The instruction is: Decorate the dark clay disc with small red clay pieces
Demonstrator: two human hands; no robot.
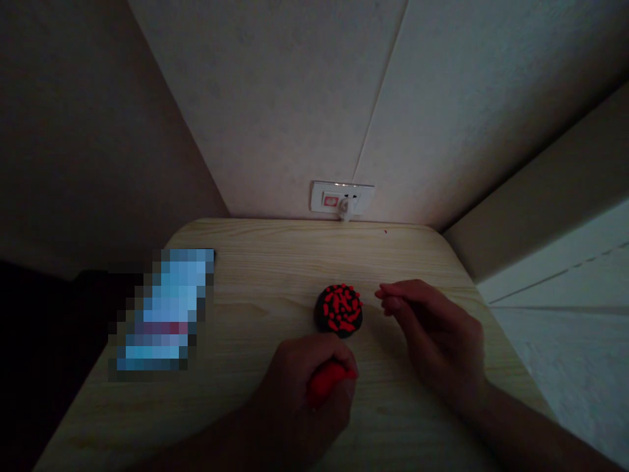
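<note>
My left hand (309,387) is curled around a lump of red modelling clay (327,382), which shows between the thumb and fingers. Just beyond it on the table sits a small round black piece (319,316), its top dotted with several red bits (341,305), some like short strips and some like tiny balls. To the right of this piece, my right hand (437,328) hovers with thumb and fingertips pinched together. The fingertips look reddish, but whether a bit of clay is between them is too small and dark to tell.
A lit phone (167,308), blurred by pixels, lies on the left of the light wooden table (260,262). A wall socket (343,196) with a plug (344,208) in it is just above the table's back edge. A tiny red speck (386,231) lies near that edge.
</note>
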